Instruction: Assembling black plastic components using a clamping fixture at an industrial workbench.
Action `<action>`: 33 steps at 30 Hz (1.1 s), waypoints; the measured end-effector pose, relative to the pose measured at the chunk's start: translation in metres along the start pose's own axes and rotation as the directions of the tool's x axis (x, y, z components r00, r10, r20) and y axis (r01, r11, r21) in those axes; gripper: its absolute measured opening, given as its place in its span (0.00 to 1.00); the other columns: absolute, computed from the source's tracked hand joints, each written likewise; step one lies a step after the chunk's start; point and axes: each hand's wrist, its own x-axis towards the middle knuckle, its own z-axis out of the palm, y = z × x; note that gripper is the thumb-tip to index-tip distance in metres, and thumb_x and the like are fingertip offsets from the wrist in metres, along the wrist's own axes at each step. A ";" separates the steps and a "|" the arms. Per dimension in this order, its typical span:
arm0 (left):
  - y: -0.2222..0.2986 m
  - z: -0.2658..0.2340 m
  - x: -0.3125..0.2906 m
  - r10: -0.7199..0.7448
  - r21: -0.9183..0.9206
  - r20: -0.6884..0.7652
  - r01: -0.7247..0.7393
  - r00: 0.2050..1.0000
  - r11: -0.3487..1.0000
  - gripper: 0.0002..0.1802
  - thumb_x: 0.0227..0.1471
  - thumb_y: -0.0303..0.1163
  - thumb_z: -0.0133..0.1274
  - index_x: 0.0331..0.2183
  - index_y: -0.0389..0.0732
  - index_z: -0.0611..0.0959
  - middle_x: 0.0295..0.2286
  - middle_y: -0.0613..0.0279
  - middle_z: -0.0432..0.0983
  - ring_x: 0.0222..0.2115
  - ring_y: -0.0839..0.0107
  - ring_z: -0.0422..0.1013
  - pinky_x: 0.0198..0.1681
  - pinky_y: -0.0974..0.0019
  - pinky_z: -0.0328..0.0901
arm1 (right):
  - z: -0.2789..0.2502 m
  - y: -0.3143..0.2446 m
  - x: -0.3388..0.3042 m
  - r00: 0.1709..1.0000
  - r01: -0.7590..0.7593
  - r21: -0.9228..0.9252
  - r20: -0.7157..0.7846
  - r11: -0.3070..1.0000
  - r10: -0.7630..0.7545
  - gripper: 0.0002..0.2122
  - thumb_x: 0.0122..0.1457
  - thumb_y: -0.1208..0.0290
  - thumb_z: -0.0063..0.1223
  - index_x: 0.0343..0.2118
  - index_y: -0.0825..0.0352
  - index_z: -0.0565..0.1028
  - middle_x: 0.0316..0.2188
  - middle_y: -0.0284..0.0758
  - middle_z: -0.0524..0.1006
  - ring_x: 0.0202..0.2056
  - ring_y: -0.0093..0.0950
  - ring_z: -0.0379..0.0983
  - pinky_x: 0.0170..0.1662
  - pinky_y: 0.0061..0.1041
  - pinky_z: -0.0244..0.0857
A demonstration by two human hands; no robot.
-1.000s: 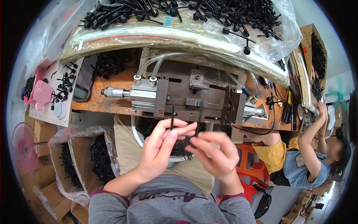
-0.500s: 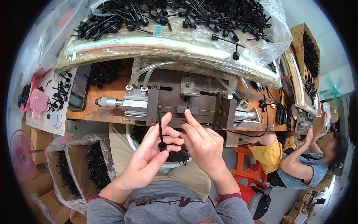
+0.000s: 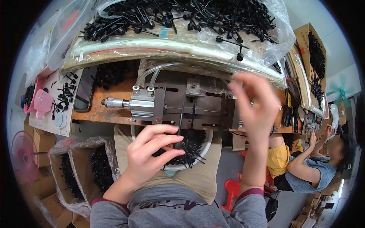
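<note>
Between the bent fingers and thumb of my left hand (image 3: 150, 154) is a thin black rod with a thicker end (image 3: 181, 123), held nearly upright before the bench edge. Behind it lies a dark metal fixture (image 3: 175, 99) with a silver air cylinder (image 3: 141, 105) at its left and a small metal block (image 3: 194, 88) in the middle. My right hand (image 3: 256, 104) is raised over the fixture's right end, hiding the cylinder there. It is a little blurred, its fingers bent and apart, with nothing visible in them.
On my lap, a white bucket (image 3: 208, 146) holds many black rods. Black knobbed rods (image 3: 182, 19) heap on the plastic-covered shelf behind. Lined boxes (image 3: 81, 171) stand at left. A pink container (image 3: 43, 102) sits on the left board. A co-worker (image 3: 313, 167) sits at right.
My right hand has left the middle of the fixture and swung up to the right. My left hand has shifted slightly right, its black rod still held.
</note>
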 end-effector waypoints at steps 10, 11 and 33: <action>-0.024 0.037 0.008 0.213 0.474 0.200 -0.285 0.956 0.833 0.14 0.41 0.28 0.66 0.33 0.36 0.85 0.49 0.54 0.78 0.29 0.66 0.78 0.33 0.69 0.71 | 0.010 0.076 0.105 0.871 0.401 -0.497 0.466 0.770 -0.153 0.20 0.49 0.86 0.52 0.45 0.62 0.78 0.41 0.37 0.81 0.39 0.39 0.78 0.47 0.36 0.70; -0.029 0.041 0.009 0.236 0.498 0.197 -0.305 0.951 0.812 0.13 0.40 0.29 0.66 0.33 0.37 0.85 0.49 0.56 0.78 0.27 0.68 0.77 0.30 0.70 0.70 | 0.015 0.078 0.109 0.852 0.401 -0.465 0.506 0.789 -0.135 0.20 0.49 0.86 0.49 0.45 0.61 0.79 0.40 0.38 0.81 0.41 0.39 0.78 0.48 0.37 0.70; -0.010 0.039 0.021 0.087 0.137 0.082 -0.098 0.993 0.986 0.19 0.37 0.26 0.70 0.36 0.36 0.84 0.42 0.56 0.82 0.29 0.69 0.79 0.31 0.69 0.73 | 0.010 0.014 -0.066 0.875 0.480 -0.091 0.123 0.873 -0.468 0.19 0.37 0.80 0.57 0.37 0.75 0.81 0.33 0.41 0.76 0.29 0.30 0.76 0.31 0.24 0.72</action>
